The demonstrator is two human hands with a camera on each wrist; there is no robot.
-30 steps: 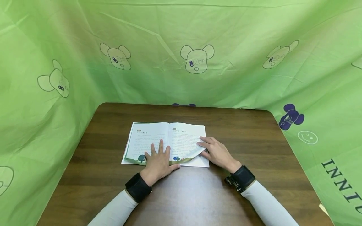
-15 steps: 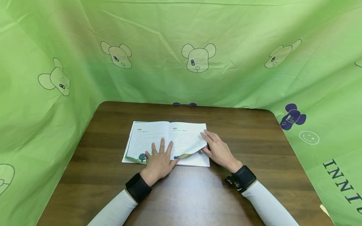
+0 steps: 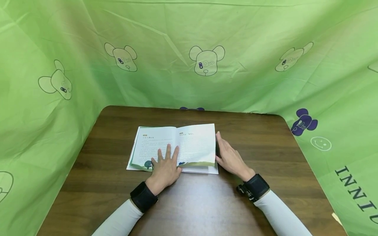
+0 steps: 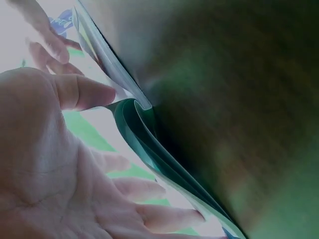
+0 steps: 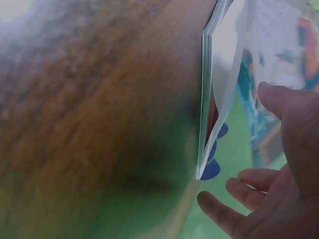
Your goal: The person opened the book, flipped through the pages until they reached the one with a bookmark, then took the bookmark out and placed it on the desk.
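An open book (image 3: 156,135) with printed text lies on the table. My left hand (image 3: 165,168) rests on its left page near the spine, fingers spread and straight. In the left wrist view, the left thumb (image 4: 84,92) lies by the book's lower edge at the spine. A right-hand page (image 3: 196,144) is lifted off the pages beneath, its right edge raised. Just beside that edge is my right hand (image 3: 232,160), fingers extended. The right wrist view shows the lifted page's colourful underside (image 5: 271,55), with the right thumb (image 5: 274,99) in front of it.
The brown wooden table (image 3: 251,131) has rounded far corners. Green cloth (image 3: 165,88) printed with bear heads hangs behind and at both sides. A small pale object (image 3: 337,219) sits at the table's right edge. Black bands (image 3: 144,196) circle both wrists.
The page's lower right corner, curled up earlier, has risen and unfurled so the whole right edge is raised. My right hand has straightened and shifted slightly right. The left hand stays on the book.
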